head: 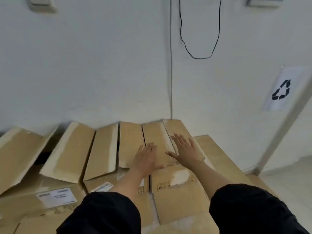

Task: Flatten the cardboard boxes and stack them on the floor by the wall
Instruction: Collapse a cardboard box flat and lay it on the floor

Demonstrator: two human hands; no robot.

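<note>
Both hands lie flat with fingers straight and spread, pinching nothing: the left hand (146, 156) and right hand (185, 149) press side by side on the far flaps (157, 141) of the flattened cardboard box (177, 191), which lies on top of other flattened boxes (55, 166) at the foot of the wall (101, 73). Beyond the fingertips a black cable (199, 57) hangs; right of the right hand is a recycling sign (282, 90)

Recycling symbol (281, 90) on wall sheet (285, 73)
</note>
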